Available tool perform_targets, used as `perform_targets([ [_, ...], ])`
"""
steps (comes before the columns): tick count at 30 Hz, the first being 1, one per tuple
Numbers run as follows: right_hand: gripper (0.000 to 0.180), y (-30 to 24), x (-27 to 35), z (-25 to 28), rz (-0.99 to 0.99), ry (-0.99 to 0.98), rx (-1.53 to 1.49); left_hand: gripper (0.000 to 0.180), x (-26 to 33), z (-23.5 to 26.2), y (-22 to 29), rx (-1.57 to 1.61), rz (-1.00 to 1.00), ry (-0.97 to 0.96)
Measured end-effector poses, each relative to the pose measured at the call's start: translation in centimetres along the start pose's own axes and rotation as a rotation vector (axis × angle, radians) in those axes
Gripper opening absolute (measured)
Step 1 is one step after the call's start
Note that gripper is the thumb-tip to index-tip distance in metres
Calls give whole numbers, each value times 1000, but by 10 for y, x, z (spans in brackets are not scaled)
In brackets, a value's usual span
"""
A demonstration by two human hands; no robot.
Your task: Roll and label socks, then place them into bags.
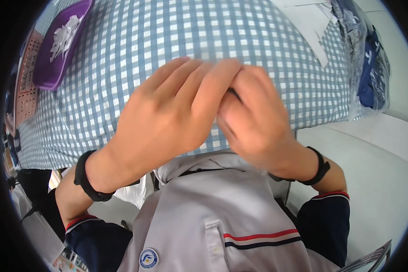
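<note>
A small dark thing (232, 93) shows just between the two hands, where the fingertips meet; it is mostly hidden and blurred, so I cannot tell what it is. The left hand (167, 113) is raised close to the camera, its fingers together and bent toward the right hand (254, 118), and they touch it. The right hand is curled, and it seems to pinch the dark thing, but whether the grip is closed I cannot tell. Each wrist carries a black band. Below the hands lies the blue and white checked cloth (136, 41) over a table. A purple tray (61, 43) with white scraps sits at the far left. A clear bag with dark blue clothing (367, 59) lies at the far right.
</note>
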State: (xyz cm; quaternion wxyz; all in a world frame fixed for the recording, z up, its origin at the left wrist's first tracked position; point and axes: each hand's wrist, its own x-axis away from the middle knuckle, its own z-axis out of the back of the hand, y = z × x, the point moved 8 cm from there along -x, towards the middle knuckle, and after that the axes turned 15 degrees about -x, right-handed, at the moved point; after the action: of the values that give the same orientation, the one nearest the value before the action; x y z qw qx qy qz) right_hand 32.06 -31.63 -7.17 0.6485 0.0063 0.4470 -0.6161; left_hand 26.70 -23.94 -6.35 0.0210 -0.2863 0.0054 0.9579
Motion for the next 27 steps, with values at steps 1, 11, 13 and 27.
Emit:
perform_targets([
  [1, 14, -2, 3, 1, 8, 3, 16, 48, 3, -2, 0, -1, -8, 16],
  [11, 53, 140, 7, 111, -485, -54, 320, 39, 21, 0, -59, 1024, 887, 6],
  [13, 63, 157, 24, 101, -591, -215, 399, 38, 23, -9, -59, 1344, 985, 48],
  [27, 49, 43, 66, 51, -347, -290, 207, 41, 38, -30, -49, 1598, 1063, 63],
])
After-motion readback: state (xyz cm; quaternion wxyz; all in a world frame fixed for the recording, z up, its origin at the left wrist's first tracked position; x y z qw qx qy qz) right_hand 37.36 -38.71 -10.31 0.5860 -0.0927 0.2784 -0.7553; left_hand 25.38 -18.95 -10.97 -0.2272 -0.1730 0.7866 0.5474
